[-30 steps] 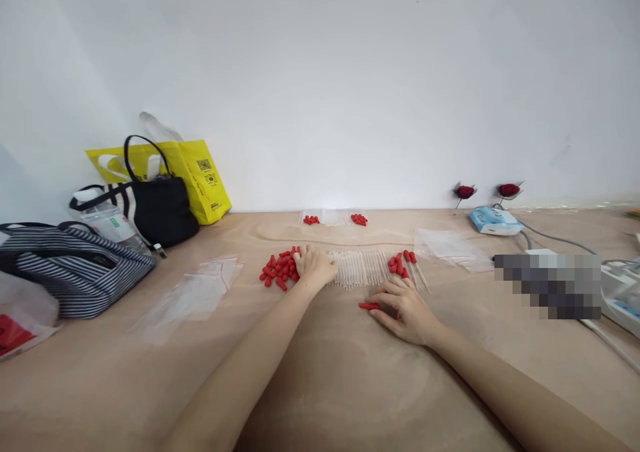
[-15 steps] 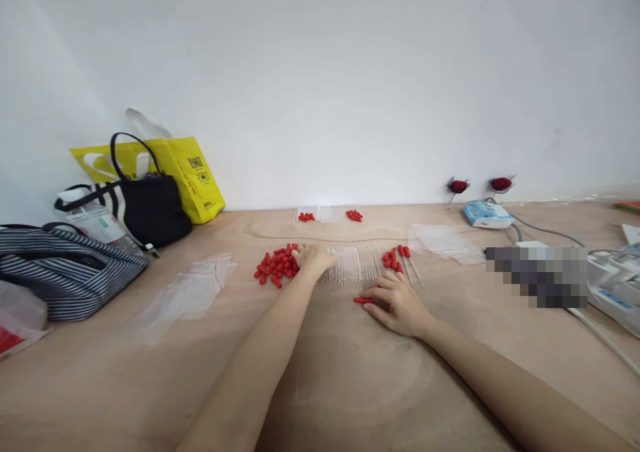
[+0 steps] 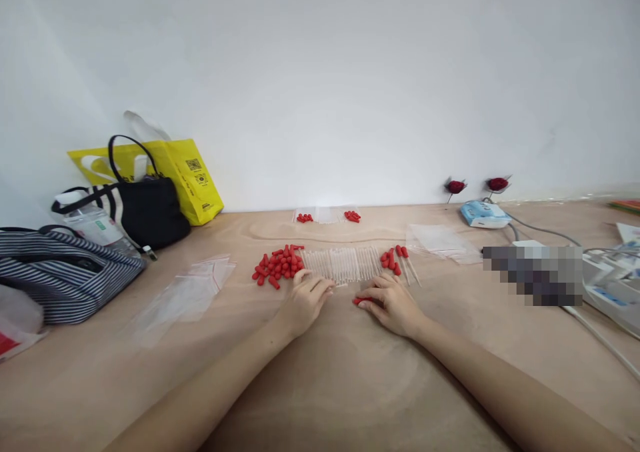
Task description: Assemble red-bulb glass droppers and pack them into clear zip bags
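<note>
My left hand (image 3: 307,302) rests near the front of a row of thin clear tubes (image 3: 345,265), its fingers pinched on one thin dropper tube (image 3: 341,285) that points right. My right hand (image 3: 394,304) is closed on a red rubber dropper bulb (image 3: 361,301), held low over the table, just right of that tube; the two are apart. Left of the row lies a heap of red bulbs (image 3: 280,263). To its right is a smaller group of red bulbs (image 3: 389,260), beside a pair of tubes with red bulbs fitted on their far ends (image 3: 403,251).
Clear plastic bags lie at left (image 3: 193,292) and right (image 3: 440,241). Bagged red bulbs (image 3: 353,217) sit by the wall. A striped bag (image 3: 75,272), black bag (image 3: 155,209) and yellow bag (image 3: 203,185) stand left. A blue tissue pack (image 3: 484,214) and cables (image 3: 543,227) are right.
My left hand has come back toward me from the heap and the tube row, now with a tube in its fingers. The right hand stays nearly in place with the red bulb.
</note>
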`<action>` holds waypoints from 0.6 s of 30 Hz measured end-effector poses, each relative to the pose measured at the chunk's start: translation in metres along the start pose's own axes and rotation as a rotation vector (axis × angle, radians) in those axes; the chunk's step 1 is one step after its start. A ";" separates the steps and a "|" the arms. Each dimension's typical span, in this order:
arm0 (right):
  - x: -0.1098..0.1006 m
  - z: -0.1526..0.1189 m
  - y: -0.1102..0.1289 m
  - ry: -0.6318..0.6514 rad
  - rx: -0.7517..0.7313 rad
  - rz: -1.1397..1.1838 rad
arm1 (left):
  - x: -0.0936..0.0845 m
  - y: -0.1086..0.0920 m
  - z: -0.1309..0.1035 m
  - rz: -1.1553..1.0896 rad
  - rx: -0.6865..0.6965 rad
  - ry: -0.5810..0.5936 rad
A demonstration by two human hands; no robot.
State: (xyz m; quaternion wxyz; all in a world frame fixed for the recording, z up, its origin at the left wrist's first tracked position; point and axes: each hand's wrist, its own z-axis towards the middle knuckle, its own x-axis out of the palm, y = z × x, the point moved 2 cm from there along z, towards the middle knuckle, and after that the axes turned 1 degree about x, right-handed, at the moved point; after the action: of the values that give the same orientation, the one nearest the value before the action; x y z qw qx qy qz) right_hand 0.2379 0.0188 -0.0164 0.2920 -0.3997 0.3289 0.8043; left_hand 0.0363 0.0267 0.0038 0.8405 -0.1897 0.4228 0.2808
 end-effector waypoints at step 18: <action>0.002 0.010 0.008 0.011 0.040 0.104 | 0.008 0.004 -0.006 -0.027 0.014 0.002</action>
State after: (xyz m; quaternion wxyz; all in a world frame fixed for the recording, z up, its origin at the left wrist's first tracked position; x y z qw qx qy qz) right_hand 0.2267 0.0214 -0.0110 0.2556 -0.3807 0.3669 0.8094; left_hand 0.0340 0.0286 -0.0069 0.8451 -0.1900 0.4230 0.2661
